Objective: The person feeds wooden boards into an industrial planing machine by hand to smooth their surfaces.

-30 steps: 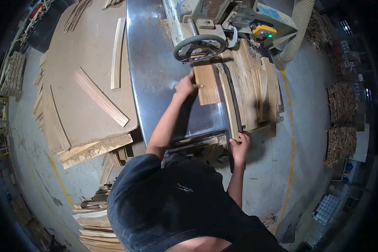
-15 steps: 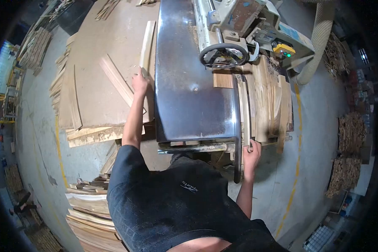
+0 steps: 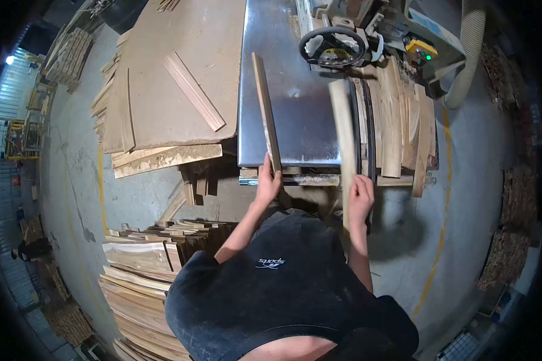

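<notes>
Two wooden strips are in hand at the near edge of the machine table [image 3: 295, 114], a dark steel surface running up the middle of the frame.

Far left: stacked timber on the floor [image 3: 138, 289], lower left, and a large brown board [image 3: 180, 66] at upper left, carrying a loose flat batten [image 3: 194, 91] laid diagonally.

Left of centre: left hand [image 3: 267, 180], fingers curled and closed around the near end of a thin strip [image 3: 265, 114]. That strip stands on edge on the steel surface and runs away toward the top of the frame.

Right of centre: right hand [image 3: 360, 195], fingers wrapped and closed over the near end of a pale plank [image 3: 343, 132]. This plank lies along the right margin of the table, just beside a dark fence rail [image 3: 367, 120].

Upper centre: black handwheel [image 3: 333, 47] on the machine body.

Right: pile of cut boards [image 3: 403, 126] beside the fence, a yellow control box [image 3: 423, 48] with a green light, and a pale dust hose [image 3: 467, 54] curving down at the upper right.
</notes>
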Action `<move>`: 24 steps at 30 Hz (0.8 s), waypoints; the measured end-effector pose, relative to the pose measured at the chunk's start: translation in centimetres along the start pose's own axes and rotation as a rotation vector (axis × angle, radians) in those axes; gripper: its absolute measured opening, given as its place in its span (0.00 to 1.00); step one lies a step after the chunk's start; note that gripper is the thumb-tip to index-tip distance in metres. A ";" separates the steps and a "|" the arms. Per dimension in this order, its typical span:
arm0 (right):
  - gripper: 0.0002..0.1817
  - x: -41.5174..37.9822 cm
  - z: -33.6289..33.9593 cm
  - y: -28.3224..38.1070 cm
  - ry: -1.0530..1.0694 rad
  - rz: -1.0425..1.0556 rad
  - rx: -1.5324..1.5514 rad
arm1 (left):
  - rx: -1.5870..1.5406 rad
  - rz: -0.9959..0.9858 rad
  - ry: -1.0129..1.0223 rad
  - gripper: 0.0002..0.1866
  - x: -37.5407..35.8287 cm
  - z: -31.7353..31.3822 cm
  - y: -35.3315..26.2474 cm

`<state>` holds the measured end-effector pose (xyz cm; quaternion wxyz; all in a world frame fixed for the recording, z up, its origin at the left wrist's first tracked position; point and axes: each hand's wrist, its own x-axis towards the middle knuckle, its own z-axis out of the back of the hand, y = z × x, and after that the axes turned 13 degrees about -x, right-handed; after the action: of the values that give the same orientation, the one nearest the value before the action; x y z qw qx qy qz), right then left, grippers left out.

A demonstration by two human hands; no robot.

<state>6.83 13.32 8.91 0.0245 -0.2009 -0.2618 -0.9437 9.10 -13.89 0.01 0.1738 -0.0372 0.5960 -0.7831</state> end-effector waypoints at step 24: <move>0.24 -0.9 -11.9 5.1 0.918 -0.593 0.721 | -0.520 0.325 0.407 0.40 -1.1 0.2 -2.2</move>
<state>4.02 2.85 1.70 -0.0616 0.3239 -0.5689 -0.7534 9.66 -13.25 2.32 0.1586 0.1715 0.7956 -0.5589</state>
